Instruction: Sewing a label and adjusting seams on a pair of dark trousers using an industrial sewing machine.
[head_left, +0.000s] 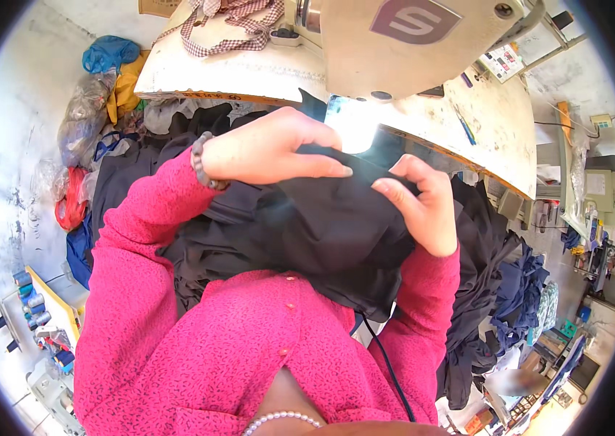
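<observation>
A piece of black fabric stretches between my two hands, close to the front edge of the sewing table. My left hand, with a beaded band at the wrist, pinches its upper edge between thumb and fingers. To the right, my right hand grips the same edge with thumb and forefinger. Below them the cloth hangs down in front of my pink jacket. Just beyond the hands stands a cream sewing machine, and a bright light shines under its head. The needle area is washed out by glare.
More dark cloth is heaped on both sides. On the table lie a checked strap and a blue pen. Plastic bags hang along the left wall, above thread spools. A black cord runs beside my right arm.
</observation>
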Tool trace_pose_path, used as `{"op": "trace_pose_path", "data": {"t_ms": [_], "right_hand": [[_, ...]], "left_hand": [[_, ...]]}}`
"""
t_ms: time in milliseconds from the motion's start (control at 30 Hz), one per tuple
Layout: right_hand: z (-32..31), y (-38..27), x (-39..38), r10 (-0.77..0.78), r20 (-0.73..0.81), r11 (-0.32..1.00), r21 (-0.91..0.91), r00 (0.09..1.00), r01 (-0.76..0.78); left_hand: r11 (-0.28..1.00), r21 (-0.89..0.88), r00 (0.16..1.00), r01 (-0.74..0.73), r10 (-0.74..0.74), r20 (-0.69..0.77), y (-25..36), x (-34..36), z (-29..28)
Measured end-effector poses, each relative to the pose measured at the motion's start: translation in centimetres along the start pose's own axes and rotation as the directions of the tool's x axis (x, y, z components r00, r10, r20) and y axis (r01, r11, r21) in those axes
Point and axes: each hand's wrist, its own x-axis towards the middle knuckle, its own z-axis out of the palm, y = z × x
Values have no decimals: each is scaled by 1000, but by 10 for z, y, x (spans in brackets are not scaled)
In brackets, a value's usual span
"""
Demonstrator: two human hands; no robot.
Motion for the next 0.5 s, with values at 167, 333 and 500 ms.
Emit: {"op": "trace_pose_path", "data": {"t_ms": [167,333,500], "right_hand": [[14,42,26,114,34,943,310,993,-119],[28,72,42,183,-23,886,438,983,-154],[28,83,48,153,-18,897,421,988,-131]], "left_hand": [[981,-95,983,172,-177,-48,-47,9,3],[938,-305,956,164,-228,-187,-71,21,6],[886,-445,945,132,-248,-213,-85,22,11]]}}
